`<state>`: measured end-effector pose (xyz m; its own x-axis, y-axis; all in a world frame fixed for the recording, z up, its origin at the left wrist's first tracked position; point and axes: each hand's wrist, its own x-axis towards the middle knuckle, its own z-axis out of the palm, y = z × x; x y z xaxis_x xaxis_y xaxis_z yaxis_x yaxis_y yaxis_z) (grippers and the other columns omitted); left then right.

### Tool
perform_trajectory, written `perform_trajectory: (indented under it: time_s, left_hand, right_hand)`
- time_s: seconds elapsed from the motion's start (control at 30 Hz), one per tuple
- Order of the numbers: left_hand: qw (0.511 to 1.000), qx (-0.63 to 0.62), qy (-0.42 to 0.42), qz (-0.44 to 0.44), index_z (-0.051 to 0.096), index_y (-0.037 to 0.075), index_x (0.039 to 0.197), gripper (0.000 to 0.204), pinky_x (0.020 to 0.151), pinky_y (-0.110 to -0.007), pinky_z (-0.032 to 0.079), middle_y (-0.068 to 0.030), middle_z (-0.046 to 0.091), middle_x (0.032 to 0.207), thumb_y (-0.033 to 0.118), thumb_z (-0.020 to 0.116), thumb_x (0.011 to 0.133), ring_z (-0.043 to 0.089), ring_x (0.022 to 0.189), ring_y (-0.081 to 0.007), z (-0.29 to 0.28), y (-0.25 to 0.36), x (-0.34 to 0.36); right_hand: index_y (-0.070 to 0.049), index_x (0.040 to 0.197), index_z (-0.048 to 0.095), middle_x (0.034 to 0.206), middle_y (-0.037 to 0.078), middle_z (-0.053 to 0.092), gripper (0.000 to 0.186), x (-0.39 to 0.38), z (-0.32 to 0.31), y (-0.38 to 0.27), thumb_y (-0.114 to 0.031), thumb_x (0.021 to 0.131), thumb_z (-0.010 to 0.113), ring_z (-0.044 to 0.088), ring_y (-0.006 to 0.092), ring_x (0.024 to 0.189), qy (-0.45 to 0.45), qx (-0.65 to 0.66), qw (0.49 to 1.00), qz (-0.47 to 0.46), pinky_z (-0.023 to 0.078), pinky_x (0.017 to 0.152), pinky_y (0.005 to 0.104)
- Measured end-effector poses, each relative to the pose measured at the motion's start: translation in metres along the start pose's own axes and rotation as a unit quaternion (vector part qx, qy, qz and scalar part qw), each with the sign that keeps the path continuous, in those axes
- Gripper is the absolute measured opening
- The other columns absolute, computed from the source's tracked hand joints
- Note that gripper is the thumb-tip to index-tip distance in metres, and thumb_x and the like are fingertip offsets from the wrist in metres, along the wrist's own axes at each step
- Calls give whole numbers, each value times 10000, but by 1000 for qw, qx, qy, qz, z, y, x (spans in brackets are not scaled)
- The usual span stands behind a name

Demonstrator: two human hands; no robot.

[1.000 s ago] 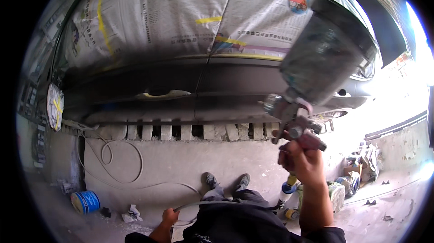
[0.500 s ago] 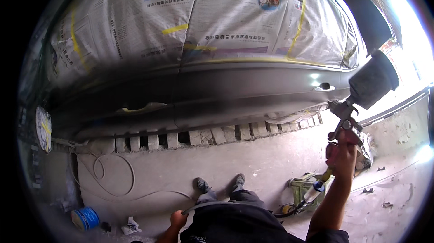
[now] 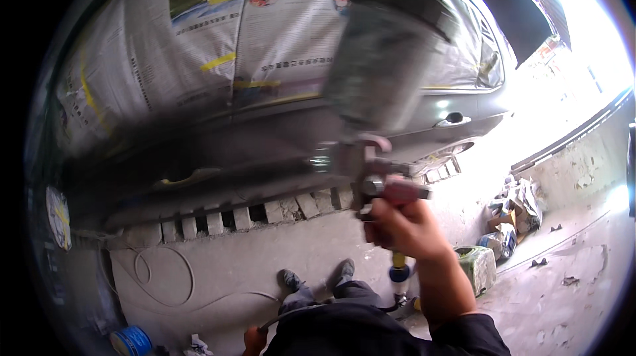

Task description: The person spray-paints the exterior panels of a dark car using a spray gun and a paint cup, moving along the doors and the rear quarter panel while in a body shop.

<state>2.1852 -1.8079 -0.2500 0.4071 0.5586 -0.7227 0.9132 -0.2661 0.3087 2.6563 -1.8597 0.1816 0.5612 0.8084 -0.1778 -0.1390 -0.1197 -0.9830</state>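
My right hand [image 3: 407, 229] is wrapped round the handle of a spray gun [image 3: 387, 64], whose large grey cup stands up in front of the car and is smeared by motion. An air hose fitting hangs below the grip. Low at the front, my left hand [image 3: 254, 340] is closed on a dark air hose [image 3: 285, 316] that runs across my waist. Beyond the gun lies the side of a car [image 3: 271, 134], dark grey, with door handles. Newspaper [image 3: 285, 48] held by yellow tape covers its windows. The cup hides part of the car's middle.
Pale blocks [image 3: 285, 211] line the floor below the car. A thin hose [image 3: 193, 276] loops on the floor at left, near a blue bucket [image 3: 132, 341]. To my right stand a green stool [image 3: 477, 267] and bags [image 3: 527, 205] by the wall.
My right hand has swung the spray gun left and nearer to me, from the car's right end to its middle. The view has shifted slightly; my left hand keeps hold of the hose.
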Motion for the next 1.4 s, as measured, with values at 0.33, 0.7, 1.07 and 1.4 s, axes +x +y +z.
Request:
perform_trajectory:
  time_s: [0.33,0.7,1.07,1.4]
  left_hand:
    - [995,-9,73,65,628,30,783,397,652,-442,477,-202,626,763,424,654,750,621,762,-380,31,37,13]
    - [984,-75,-52,155,627,37,819,401,650,-359,482,-163,643,769,404,735,702,643,733,-309,41,266,6]
    - [988,-66,-36,136,628,29,845,395,674,-377,482,-188,640,816,397,698,721,641,805,-335,74,382,-1]
    - [994,82,-3,76,622,14,841,467,679,-457,463,-223,613,810,461,677,718,586,834,-418,95,259,22]
  right_hand:
    - [-60,884,534,661,24,568,241,7,-121,-3,-296,932,534,562,109,511,110,-19,994,3,421,429,234]
    - [-81,968,507,766,38,570,291,-47,-467,-37,-367,917,520,510,96,482,449,-150,880,-15,368,348,250]
    - [-86,836,573,525,10,507,292,-52,-593,-31,-359,910,505,454,92,401,558,-252,790,-40,338,355,240]
    - [-14,1121,458,818,70,557,304,-74,-477,114,-119,865,584,566,120,589,39,105,990,-86,442,482,250]
